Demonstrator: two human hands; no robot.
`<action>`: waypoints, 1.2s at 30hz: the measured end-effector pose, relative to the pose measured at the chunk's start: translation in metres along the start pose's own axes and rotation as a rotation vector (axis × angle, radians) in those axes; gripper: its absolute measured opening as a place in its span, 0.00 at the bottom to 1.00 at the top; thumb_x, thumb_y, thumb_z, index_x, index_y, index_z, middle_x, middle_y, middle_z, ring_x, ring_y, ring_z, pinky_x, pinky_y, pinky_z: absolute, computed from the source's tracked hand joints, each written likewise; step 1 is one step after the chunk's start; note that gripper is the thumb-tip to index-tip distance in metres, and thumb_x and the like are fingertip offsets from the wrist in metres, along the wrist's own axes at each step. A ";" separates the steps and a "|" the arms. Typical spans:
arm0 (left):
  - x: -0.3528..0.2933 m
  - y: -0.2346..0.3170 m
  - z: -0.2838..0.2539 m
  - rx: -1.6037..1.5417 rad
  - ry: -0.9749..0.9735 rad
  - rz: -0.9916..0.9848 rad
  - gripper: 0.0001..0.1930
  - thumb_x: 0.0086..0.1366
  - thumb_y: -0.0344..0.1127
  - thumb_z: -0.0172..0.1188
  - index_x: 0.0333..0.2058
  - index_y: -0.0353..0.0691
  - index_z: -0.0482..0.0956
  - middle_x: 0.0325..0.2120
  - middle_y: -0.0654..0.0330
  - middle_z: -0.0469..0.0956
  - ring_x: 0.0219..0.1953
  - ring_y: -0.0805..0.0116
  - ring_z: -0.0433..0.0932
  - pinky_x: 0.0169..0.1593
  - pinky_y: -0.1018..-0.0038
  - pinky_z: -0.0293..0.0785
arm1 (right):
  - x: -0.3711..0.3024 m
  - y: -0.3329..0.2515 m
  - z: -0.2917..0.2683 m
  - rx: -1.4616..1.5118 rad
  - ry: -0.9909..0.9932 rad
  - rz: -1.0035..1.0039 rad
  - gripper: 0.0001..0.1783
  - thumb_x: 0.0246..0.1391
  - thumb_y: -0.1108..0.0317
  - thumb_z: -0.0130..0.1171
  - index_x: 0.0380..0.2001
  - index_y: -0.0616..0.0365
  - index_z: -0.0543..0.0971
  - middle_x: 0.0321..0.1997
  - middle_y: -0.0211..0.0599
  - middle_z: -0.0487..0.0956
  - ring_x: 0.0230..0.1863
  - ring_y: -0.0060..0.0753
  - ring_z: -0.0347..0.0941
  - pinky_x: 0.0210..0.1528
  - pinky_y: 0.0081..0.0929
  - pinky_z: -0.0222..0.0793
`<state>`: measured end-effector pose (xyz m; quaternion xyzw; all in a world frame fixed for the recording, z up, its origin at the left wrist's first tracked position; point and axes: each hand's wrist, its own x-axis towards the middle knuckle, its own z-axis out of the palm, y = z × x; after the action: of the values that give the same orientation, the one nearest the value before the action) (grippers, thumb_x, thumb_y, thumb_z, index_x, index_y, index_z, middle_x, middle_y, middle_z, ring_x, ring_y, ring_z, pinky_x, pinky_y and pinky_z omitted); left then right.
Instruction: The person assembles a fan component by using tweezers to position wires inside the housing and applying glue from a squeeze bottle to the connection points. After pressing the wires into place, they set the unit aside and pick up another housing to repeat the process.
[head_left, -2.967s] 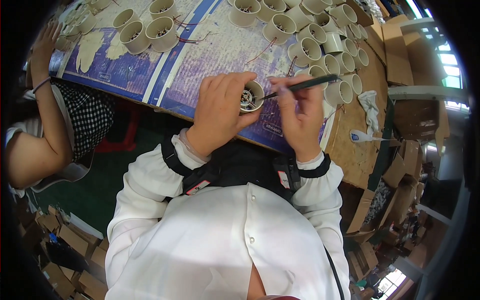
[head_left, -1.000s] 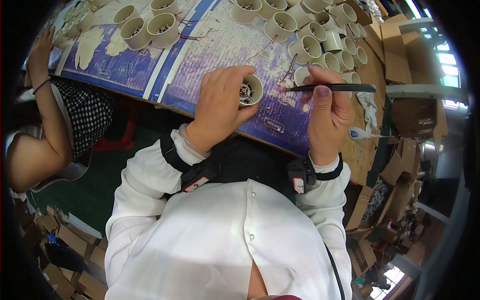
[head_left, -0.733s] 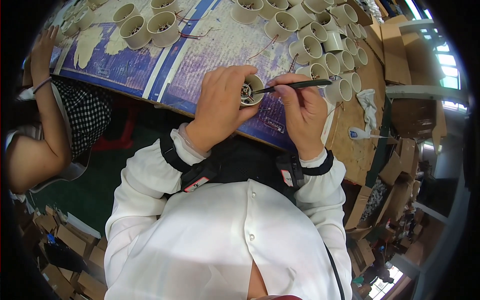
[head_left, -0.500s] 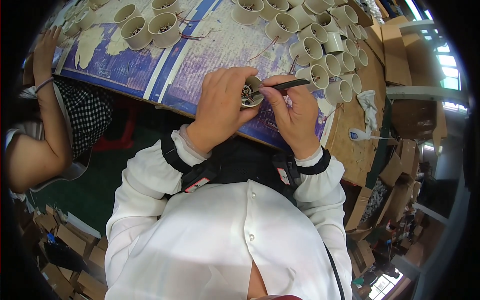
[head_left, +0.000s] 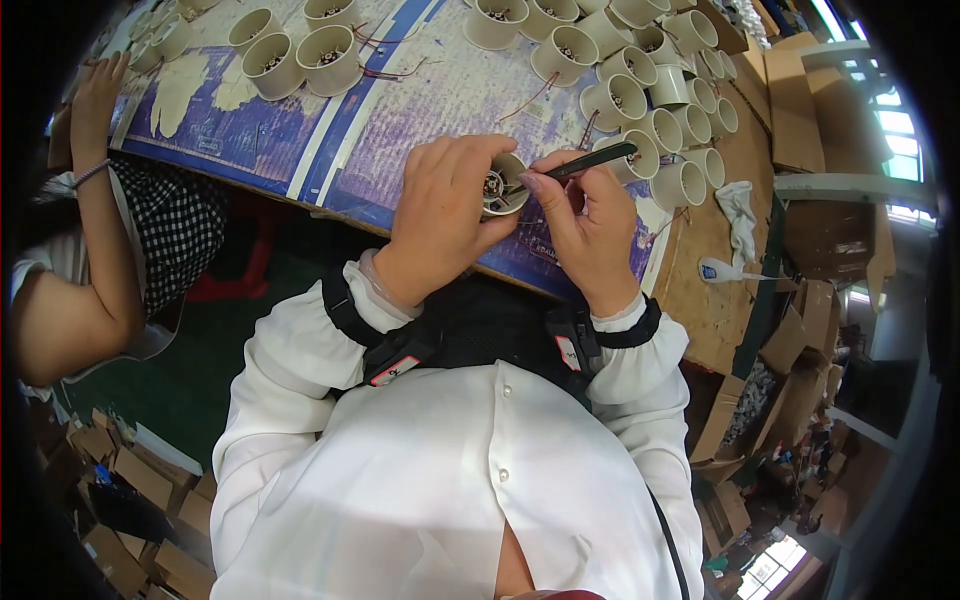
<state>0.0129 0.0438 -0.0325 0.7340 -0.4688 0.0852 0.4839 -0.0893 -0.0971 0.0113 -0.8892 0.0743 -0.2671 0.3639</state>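
Note:
Over the table's near edge, my left hand point(head_left: 447, 205) is wrapped round an off-white, cup-shaped housing point(head_left: 514, 168), its mouth tilted toward me and to the right. Inside the housing sit small metal and dark parts with wiring; the fine detail is too small to make out. My right hand point(head_left: 592, 215) pinches a pair of black tweezers point(head_left: 600, 158) between thumb and fingers. The tweezers slant down to the left, with their tip inside the housing's mouth; what the tip touches is hidden.
Several similar housings point(head_left: 612, 100) crowd the far right of the table, some with loose wires; more housings point(head_left: 272, 65) stand far left. A white bottle with a thin spout point(head_left: 716, 270) and a white cloth point(head_left: 737, 220) lie right. Another person's arm point(head_left: 100, 215) is at left.
The back end of the tweezers has risen and swung slightly right, so they slant more steeply. My right fingers have shifted a little; my left hand and the housing stay nearly still.

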 end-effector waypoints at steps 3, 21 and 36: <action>0.000 -0.001 0.001 -0.005 -0.006 -0.003 0.33 0.46 0.31 0.75 0.53 0.44 0.73 0.42 0.57 0.78 0.45 0.52 0.76 0.51 0.60 0.66 | 0.000 0.002 0.002 0.030 0.055 -0.017 0.07 0.59 0.69 0.68 0.38 0.60 0.83 0.32 0.28 0.79 0.25 0.16 0.66 0.28 0.18 0.60; -0.003 0.002 0.002 -0.068 0.024 -0.038 0.35 0.44 0.33 0.75 0.53 0.42 0.72 0.43 0.55 0.76 0.46 0.50 0.75 0.51 0.59 0.66 | -0.008 0.005 0.001 0.029 0.019 0.031 0.03 0.61 0.75 0.62 0.37 0.62 0.79 0.36 0.39 0.81 0.37 0.32 0.76 0.43 0.27 0.70; -0.003 0.002 0.000 -0.078 0.020 -0.035 0.37 0.42 0.32 0.75 0.54 0.44 0.71 0.45 0.59 0.76 0.49 0.52 0.73 0.53 0.60 0.64 | -0.003 0.001 -0.004 0.043 -0.012 -0.023 0.03 0.61 0.76 0.62 0.36 0.63 0.79 0.37 0.36 0.79 0.39 0.30 0.74 0.45 0.26 0.69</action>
<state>0.0096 0.0459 -0.0328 0.7218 -0.4537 0.0657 0.5185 -0.0933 -0.0993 0.0115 -0.8836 0.0559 -0.2675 0.3802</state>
